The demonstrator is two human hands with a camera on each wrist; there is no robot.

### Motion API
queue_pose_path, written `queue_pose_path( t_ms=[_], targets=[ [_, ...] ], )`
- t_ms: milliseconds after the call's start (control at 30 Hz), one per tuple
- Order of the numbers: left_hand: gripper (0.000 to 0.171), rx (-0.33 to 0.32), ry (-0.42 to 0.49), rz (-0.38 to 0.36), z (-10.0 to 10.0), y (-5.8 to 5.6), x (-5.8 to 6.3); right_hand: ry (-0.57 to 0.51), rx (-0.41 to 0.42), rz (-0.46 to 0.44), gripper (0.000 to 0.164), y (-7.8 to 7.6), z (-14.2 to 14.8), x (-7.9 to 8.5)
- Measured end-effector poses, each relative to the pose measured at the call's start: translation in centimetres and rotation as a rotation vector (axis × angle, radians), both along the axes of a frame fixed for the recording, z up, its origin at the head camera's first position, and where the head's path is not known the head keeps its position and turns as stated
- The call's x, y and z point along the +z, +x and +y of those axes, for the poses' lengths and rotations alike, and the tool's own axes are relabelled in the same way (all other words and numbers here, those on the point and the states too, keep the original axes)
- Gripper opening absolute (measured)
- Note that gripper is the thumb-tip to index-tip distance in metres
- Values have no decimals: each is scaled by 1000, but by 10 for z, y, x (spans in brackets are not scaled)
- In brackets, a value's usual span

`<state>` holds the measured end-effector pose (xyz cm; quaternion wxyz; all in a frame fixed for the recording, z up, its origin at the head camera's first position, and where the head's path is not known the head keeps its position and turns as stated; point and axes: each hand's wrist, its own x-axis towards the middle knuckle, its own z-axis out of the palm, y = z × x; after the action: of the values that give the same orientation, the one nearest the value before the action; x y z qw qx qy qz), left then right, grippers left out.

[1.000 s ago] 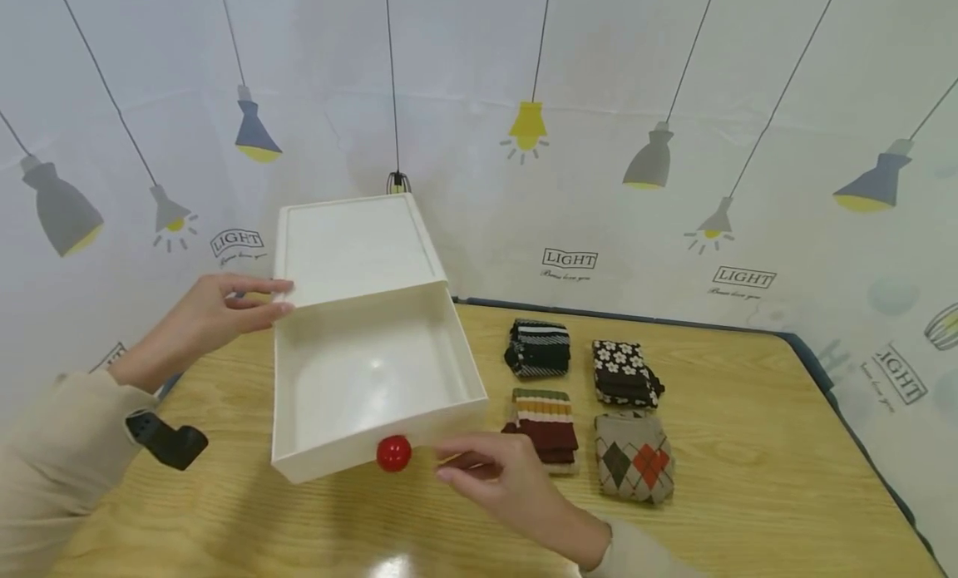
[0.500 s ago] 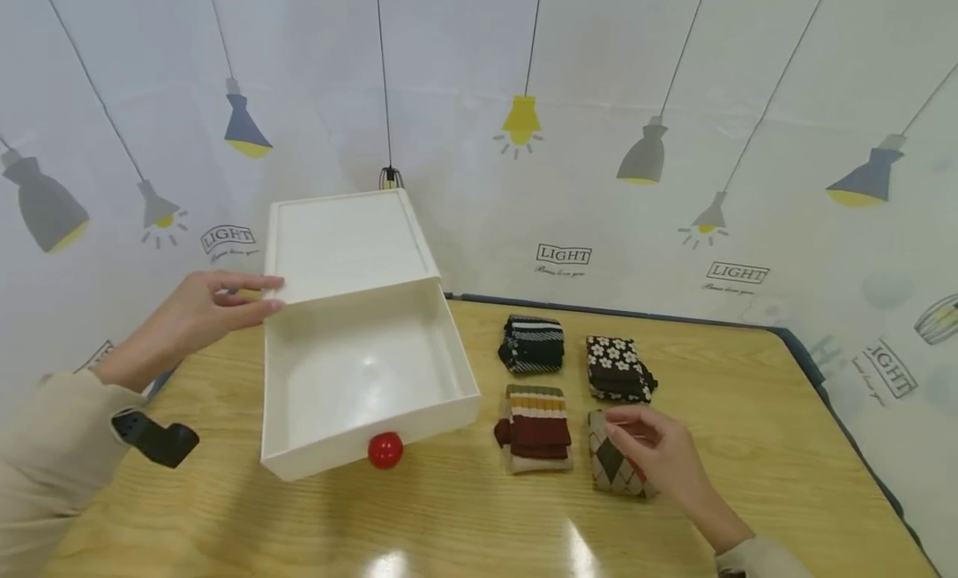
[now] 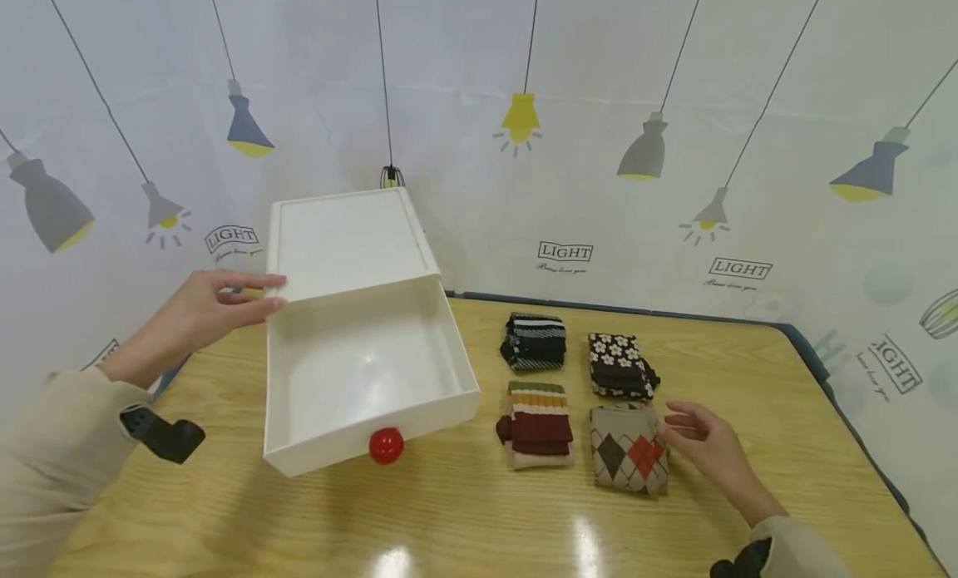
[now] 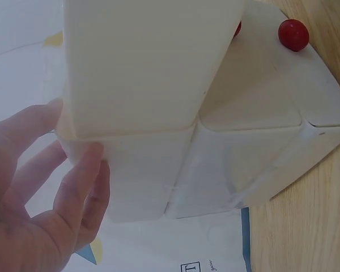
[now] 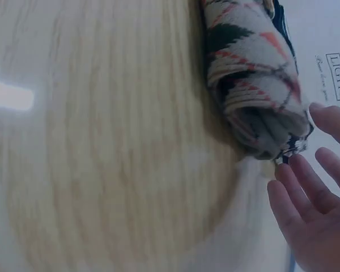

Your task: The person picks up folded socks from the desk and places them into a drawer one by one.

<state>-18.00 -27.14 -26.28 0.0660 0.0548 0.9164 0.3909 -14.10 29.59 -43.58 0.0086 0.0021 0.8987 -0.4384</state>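
Note:
In the head view my left hand (image 3: 217,303) touches the left front corner of a white drawer unit (image 3: 352,241), its fingers fairly straight. The top drawer (image 3: 367,370) is pulled out with nothing inside, and a red knob (image 3: 386,446) sits on its front. The left wrist view shows my fingertips (image 4: 93,156) against the unit's side. My right hand (image 3: 711,449), fingers loosely spread, is at the right edge of a folded pair of beige argyle socks (image 3: 630,451). In the right wrist view these socks (image 5: 252,68) lie rolled near the fingertips; whether they touch is unclear.
Striped maroon socks (image 3: 540,424), black-and-white striped socks (image 3: 535,342) and black flowered socks (image 3: 619,366) lie folded on the wooden table (image 3: 479,520). Lower drawers with another red knob (image 4: 293,35) show beneath the top one. A lamp-printed sheet (image 3: 464,129) hangs behind.
My right hand has moved right, from beside the drawer's red knob, over the argyle socks, to their right edge. My left hand stays on the drawer unit.

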Motion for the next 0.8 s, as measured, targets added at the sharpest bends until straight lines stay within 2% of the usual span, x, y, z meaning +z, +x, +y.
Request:
queue_pose_path(
  t_ms=[167,367,600,800],
  targets=[
    [62,1,0,16,0,0,-1,-71,23,-85,55,-3,1,-9],
    [63,16,9,10,0,0,-1,-59,39,-115,59,-7,-1,-16],
    [65,16,21,-5,-1,0,-1,-7,56,-152,63,-8,-3,-15],
    [63,4,13,23,-1,0,-3,-46,52,-218,67,-6,-5,-11]
  ],
)
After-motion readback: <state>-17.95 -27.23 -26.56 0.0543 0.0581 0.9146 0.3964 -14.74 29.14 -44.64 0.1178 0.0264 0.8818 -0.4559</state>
